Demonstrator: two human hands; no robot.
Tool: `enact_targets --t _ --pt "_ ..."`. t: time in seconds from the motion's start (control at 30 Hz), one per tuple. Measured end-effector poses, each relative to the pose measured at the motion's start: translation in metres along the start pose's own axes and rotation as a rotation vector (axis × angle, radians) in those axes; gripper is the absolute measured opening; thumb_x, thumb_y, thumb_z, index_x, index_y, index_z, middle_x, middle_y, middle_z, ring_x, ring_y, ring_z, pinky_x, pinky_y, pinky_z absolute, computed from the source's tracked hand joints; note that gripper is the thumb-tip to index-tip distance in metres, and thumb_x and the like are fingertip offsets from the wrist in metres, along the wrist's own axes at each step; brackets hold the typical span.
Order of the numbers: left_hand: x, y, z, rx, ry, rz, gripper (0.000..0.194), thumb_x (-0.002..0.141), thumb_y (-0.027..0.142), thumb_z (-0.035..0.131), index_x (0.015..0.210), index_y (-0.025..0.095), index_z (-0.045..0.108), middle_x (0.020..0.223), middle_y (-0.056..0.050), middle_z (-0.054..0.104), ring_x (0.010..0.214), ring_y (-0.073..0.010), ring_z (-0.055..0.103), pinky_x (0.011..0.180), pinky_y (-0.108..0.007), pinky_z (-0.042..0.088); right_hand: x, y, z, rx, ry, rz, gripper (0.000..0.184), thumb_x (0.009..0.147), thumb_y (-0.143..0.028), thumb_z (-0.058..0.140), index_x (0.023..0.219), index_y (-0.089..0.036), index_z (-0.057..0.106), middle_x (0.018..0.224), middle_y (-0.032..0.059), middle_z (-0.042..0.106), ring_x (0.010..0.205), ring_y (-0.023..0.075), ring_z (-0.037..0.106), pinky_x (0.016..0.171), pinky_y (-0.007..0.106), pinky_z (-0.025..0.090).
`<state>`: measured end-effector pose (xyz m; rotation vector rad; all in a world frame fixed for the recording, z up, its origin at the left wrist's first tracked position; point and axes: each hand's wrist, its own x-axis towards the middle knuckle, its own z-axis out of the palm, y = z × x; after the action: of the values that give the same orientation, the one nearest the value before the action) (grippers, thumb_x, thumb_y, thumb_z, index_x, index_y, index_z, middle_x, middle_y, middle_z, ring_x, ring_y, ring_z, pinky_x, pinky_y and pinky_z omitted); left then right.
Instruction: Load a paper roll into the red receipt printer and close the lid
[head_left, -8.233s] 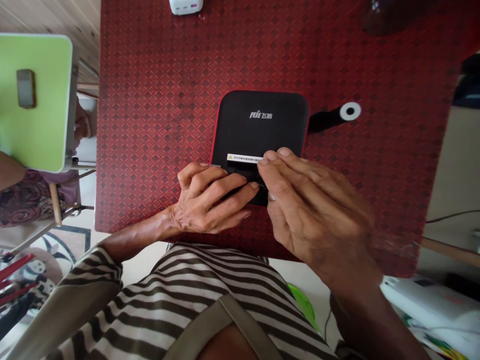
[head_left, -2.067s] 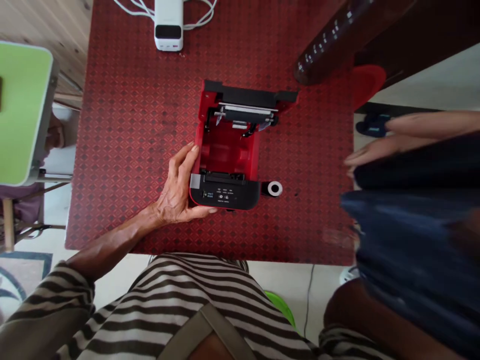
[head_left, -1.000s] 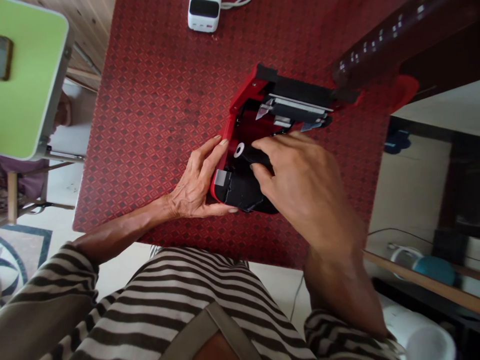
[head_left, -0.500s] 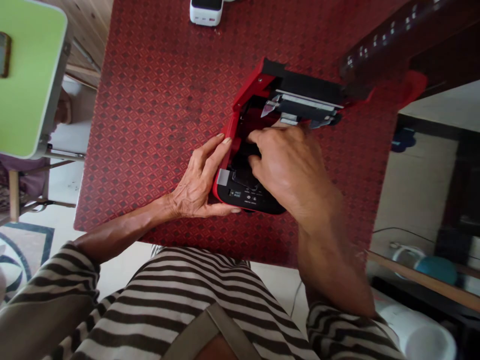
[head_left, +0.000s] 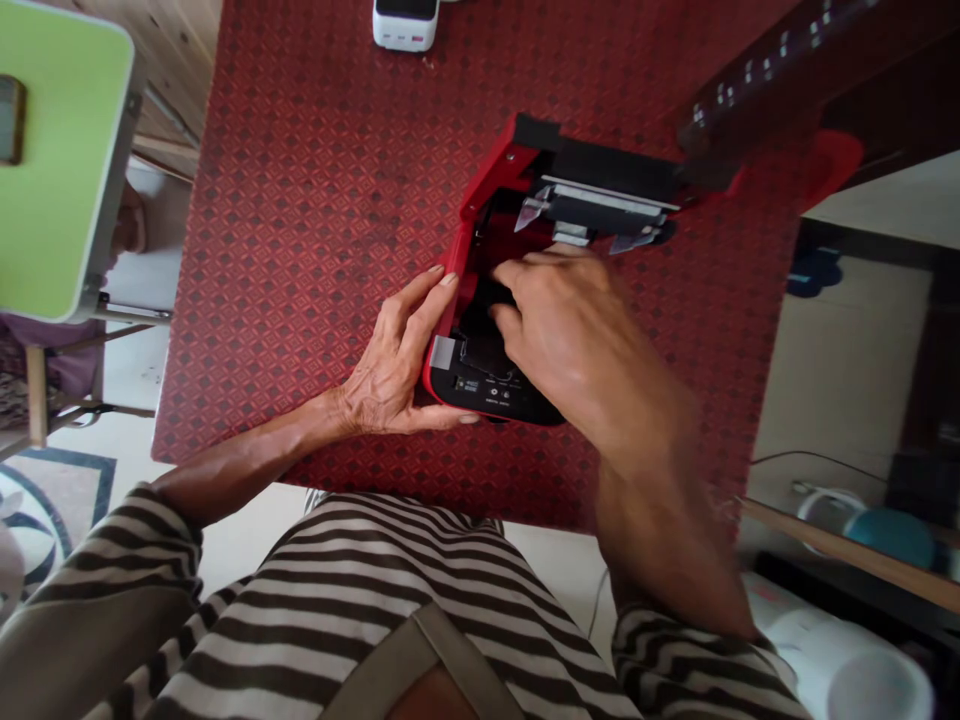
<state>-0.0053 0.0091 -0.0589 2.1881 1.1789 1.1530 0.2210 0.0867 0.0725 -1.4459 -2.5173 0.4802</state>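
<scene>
A red and black printer [head_left: 491, 385], its lid [head_left: 607, 170] swung up, lies on the red patterned table. Under the lid show a roller and clear plastic flaps. My left hand [head_left: 401, 350] grips the printer's near left corner, fingers along the red side and thumb at the front edge. Inside the open compartment are the curled fingers of my right hand [head_left: 574, 335]. Its thumb and index finger point inward, close together; the other fingertips are hidden, and what they hold, if anything, cannot be made out.
A white device with a dark top [head_left: 405, 25] sits at the table's far edge. A dark shiny cylindrical object [head_left: 772, 75] extends in from the upper right. Leftward stands a green table [head_left: 60, 160] with a phone [head_left: 10, 120] on it. Someone's foot [head_left: 131, 215] shows beside it.
The view has shifted slightly. My left hand keeps its place on the printer, and my right hand stays inside the compartment with hardly any visible movement.
</scene>
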Motion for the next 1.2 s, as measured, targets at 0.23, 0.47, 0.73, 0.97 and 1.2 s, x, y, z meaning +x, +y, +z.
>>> enact_targets --t 0.23,0.47,0.73,0.97,1.2 --pt "0.001 0.004 -0.010 0.021 -0.051 0.023 0.163 0.094 0.127 0.066 0.211 0.037 -0.002 0.206 -0.027 0.040 0.189 -0.0590 0.048 0.155 -0.086 0.049 -0.044 -0.006 -0.045 0.208 -0.010 -0.166 0.041 0.128 -0.022 0.056 0.149 -0.034 0.089 0.160 0.0070 0.092 0.155 0.0352 0.085 0.137 0.058 0.068" --pt "0.014 0.041 -0.040 0.076 -0.002 0.016 0.124 0.112 0.113 0.063 0.206 0.039 0.031 0.196 -0.021 0.055 0.182 -0.0507 0.058 0.151 -0.074 0.056 -0.065 0.014 -0.042 0.255 0.066 -0.259 0.014 0.124 -0.029 0.081 0.133 -0.034 0.092 0.134 0.0041 0.097 0.124 0.0333 0.092 0.112 0.051 0.077" --pt "0.050 0.073 -0.058 0.087 0.062 0.061 0.032 0.128 0.051 0.086 0.151 0.028 0.085 0.158 -0.014 0.090 0.152 -0.0376 0.083 0.132 -0.059 0.066 -0.057 0.018 -0.030 0.280 0.196 -0.300 0.022 0.123 -0.016 0.079 0.117 -0.031 0.093 0.117 0.0026 0.098 0.104 0.0283 0.094 0.097 0.047 0.077" --pt "0.067 0.078 -0.064 0.218 0.071 0.071 0.008 0.127 0.033 0.089 0.134 0.028 0.088 0.124 -0.002 0.095 0.112 -0.0259 0.085 0.102 -0.049 0.065 -0.060 0.018 -0.027 0.319 0.283 -0.273 0.024 0.121 -0.015 0.081 0.120 -0.034 0.096 0.117 0.0016 0.099 0.104 0.0286 0.095 0.096 0.047 0.078" --pt "0.072 0.076 -0.065 0.248 0.051 0.105 0.008 0.129 0.027 0.082 0.129 0.032 0.089 0.120 0.001 0.095 0.114 -0.0252 0.086 0.105 -0.049 0.063 -0.066 0.014 -0.024 0.155 0.377 -0.294 0.021 0.120 -0.016 0.086 0.136 -0.030 0.087 0.122 0.0063 0.095 0.110 0.0307 0.091 0.099 0.047 0.075"
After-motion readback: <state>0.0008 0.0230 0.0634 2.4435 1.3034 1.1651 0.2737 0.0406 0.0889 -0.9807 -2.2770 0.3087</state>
